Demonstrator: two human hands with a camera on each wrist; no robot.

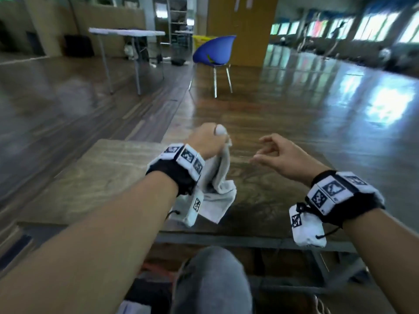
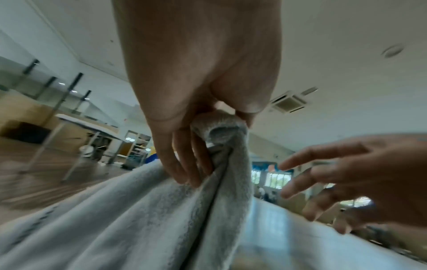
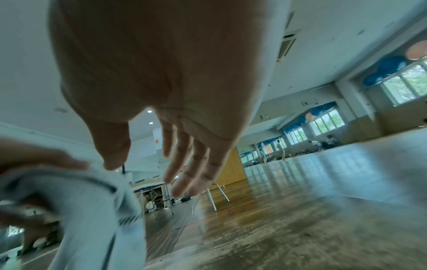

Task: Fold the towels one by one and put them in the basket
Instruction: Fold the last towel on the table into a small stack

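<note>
A light grey towel (image 1: 221, 177) hangs bunched from my left hand (image 1: 207, 140), which grips its top above the wooden table (image 1: 108, 168). Its lower end trails on the tabletop near my left wrist. In the left wrist view the fingers (image 2: 184, 164) curl round the gathered towel (image 2: 148, 219). My right hand (image 1: 275, 152) hovers just right of the towel with fingers spread loosely, holding nothing. The right wrist view shows those straight fingers (image 3: 191, 164) beside the towel (image 3: 92, 210). No basket is in view.
A blue chair (image 1: 215, 53) stands on the floor beyond the table, and a white folding table (image 1: 127, 32) further back left. My knee in grey trousers (image 1: 210, 279) is below the table's near edge. A glossy wooden floor stretches to the right.
</note>
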